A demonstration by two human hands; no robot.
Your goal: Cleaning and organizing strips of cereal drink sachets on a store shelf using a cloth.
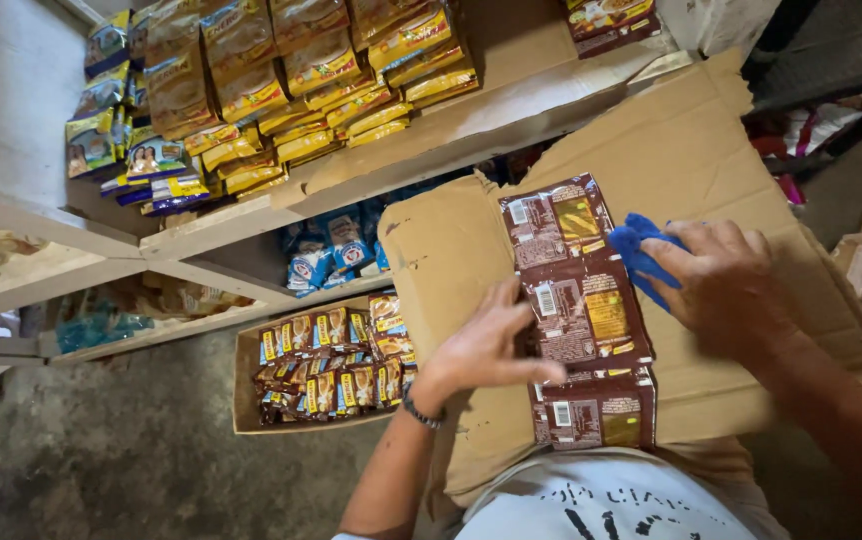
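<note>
A strip of brown sachets lies flat on a sheet of cardboard resting on my lap. My left hand, fingers spread, presses on the strip's left edge near its middle. My right hand grips a crumpled blue cloth that touches the right side of the strip near its upper part.
An open carton of small brown and yellow sachets sits on the concrete floor to the left. Wooden shelves hold yellow and gold packets above, blue packets below. The floor is dark concrete.
</note>
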